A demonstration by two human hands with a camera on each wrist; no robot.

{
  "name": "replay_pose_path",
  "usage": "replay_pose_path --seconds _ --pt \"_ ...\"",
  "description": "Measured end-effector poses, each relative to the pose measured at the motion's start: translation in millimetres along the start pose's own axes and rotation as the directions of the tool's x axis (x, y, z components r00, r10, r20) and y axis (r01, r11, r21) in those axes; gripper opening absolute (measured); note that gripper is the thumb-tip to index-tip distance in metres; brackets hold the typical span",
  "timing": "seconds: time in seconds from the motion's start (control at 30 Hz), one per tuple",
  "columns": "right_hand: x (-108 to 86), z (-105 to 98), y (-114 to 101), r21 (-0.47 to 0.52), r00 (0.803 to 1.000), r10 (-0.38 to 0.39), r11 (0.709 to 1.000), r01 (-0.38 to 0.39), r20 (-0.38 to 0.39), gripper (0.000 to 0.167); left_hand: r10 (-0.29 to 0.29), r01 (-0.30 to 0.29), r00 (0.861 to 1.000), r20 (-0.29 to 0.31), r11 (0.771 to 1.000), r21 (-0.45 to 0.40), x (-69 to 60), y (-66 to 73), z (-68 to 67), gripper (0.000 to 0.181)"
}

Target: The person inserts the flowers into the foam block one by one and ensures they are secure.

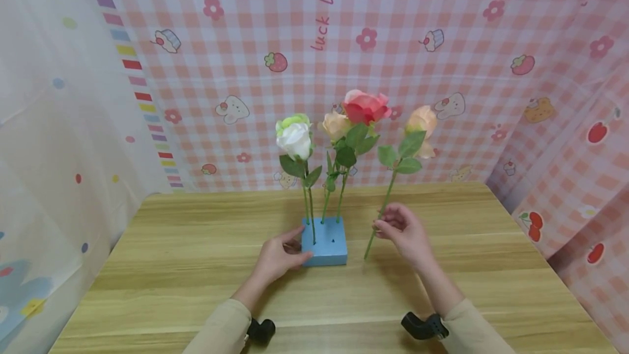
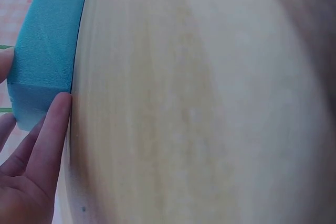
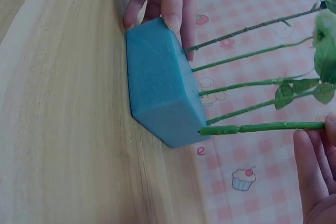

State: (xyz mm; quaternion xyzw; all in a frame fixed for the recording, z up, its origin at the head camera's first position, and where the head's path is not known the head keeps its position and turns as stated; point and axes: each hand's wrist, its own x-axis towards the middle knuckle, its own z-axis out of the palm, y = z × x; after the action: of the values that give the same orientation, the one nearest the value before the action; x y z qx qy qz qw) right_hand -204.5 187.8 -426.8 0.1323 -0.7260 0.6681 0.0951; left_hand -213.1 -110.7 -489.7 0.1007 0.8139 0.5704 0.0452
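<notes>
A light blue foam block (image 1: 330,260) sits on the table, with several artificial flower stems standing in its top. Among them are a white rose (image 1: 296,142) with a green bloom behind it, a peach rose (image 1: 335,127) and a pinkish-red flower (image 1: 366,107). My left hand (image 1: 275,260) holds the block by its left side, thumb at the front corner and fingers toward the back. To the right of the block, my right hand (image 1: 407,236) pinches the green stem (image 3: 257,127) of another peach rose (image 1: 420,120), tilted, its lower end apart from the block. A small hole shows in the block's top.
The wooden table (image 1: 196,239) ends at a pink checked cloth backdrop (image 1: 304,10). White cloth (image 1: 59,124) hangs on the left and more checked cloth on the right. Black wrist mounts (image 1: 421,325) sit at both cuffs.
</notes>
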Motion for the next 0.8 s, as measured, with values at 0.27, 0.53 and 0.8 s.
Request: replay_pose_path --seconds 0.27,0.53,0.8 --pt "3.4 12.0 0.2 -0.050 0.991 -0.135 0.990 0.135 -0.012 0.020 0.000 0.000 1.000 -0.003 1.000 -0.001 -1.2 2.0 0.2 0.067" --pt "6.5 21.3 -7.6 -0.139 0.985 -0.169 0.977 0.164 -0.023 0.021 0.001 -0.001 1.000 -0.001 1.000 -0.002 -1.1 2.7 0.1 0.068" --pt "11.1 36.2 -10.4 -0.194 0.987 -0.159 0.968 0.157 0.005 0.017 -0.002 0.002 1.000 0.000 1.000 -0.001 -1.3 2.5 0.1 0.068"
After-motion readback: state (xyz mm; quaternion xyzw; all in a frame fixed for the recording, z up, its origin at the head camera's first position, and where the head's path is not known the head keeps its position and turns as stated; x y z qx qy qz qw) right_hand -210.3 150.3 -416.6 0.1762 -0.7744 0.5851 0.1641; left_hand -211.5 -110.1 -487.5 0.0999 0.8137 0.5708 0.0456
